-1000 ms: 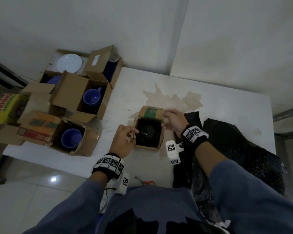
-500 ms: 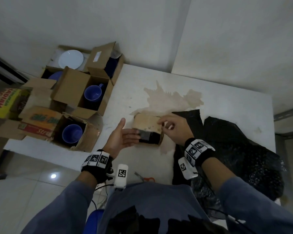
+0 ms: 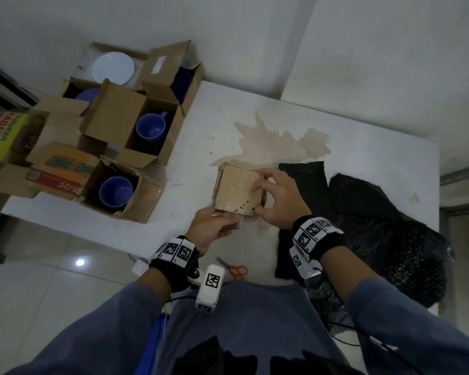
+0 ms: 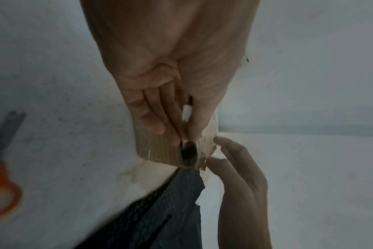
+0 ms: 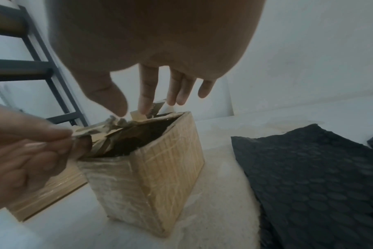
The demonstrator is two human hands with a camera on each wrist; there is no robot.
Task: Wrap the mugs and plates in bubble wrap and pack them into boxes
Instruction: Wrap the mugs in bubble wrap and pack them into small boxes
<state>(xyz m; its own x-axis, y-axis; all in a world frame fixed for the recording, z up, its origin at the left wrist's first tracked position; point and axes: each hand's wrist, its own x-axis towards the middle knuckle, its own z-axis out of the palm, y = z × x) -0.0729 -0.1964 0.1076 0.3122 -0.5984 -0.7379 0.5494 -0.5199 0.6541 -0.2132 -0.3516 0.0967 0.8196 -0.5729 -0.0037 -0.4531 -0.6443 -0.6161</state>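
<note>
The small cardboard box (image 3: pixel 237 191) stands on the white table (image 3: pixel 201 147), just left of the black bubble wrap (image 3: pixel 363 212) and in front of the brown stain (image 3: pixel 279 142). Its flaps are folded nearly shut over something dark inside, probably a wrapped mug, though the contents cannot be made out. The left hand (image 3: pixel 214 230) pinches the torn near flap between thumb and fingers, a narrow grip on thin card. The right hand (image 3: pixel 276 201) is spread over the top, with its fingertips (image 5: pixel 146 107) pressing the far flap down and nothing clasped. The card looks soft, worn and ragged at the edges, so it will likely bend or tear if pulled by a flap. The load is probably breakable and heavier than the box suggests. It seems safer to take hold low on two opposite walls, or under the base, than by the lid. Open boxes with blue mugs (image 3: pixel 150 128) sit well to the left of this box.
</note>
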